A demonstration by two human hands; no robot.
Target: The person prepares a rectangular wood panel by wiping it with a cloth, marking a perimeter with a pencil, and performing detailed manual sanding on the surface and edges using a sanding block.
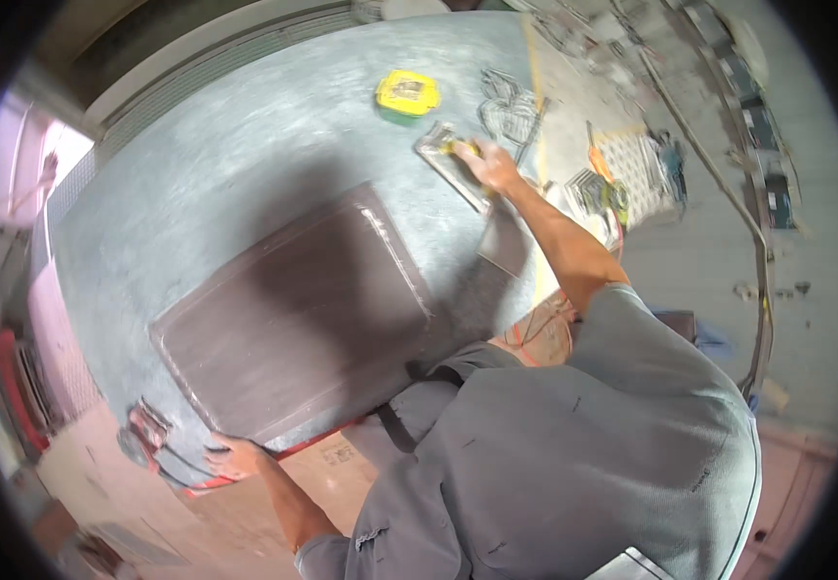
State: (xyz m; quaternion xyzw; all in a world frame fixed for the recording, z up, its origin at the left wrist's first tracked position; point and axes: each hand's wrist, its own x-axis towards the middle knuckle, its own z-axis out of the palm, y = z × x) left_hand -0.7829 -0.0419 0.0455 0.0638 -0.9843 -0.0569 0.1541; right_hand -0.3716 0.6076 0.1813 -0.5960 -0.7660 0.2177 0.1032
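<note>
A flat rectangular hand tool (455,172), like a trowel or sanding float with a yellowish grip, lies against the blue-grey table (245,184). My right hand (482,164), arm reaching out, is closed on its grip. A dark brown rectangular panel (293,309) with pale, scuffed edges rests on the table. By its near left corner my left hand (235,456) lies on the table's edge, fingers spread, holding nothing. The fingertips of my right hand are partly blurred.
Beyond the tool sit a yellow tub (409,93) and a crumpled grey thing (511,108), perhaps gloves. A black-and-red object with a cord (145,433) lies near my left hand. Tools, one orange-handled (600,162), lie to the right. A pale square sheet (506,242) is beneath my right arm.
</note>
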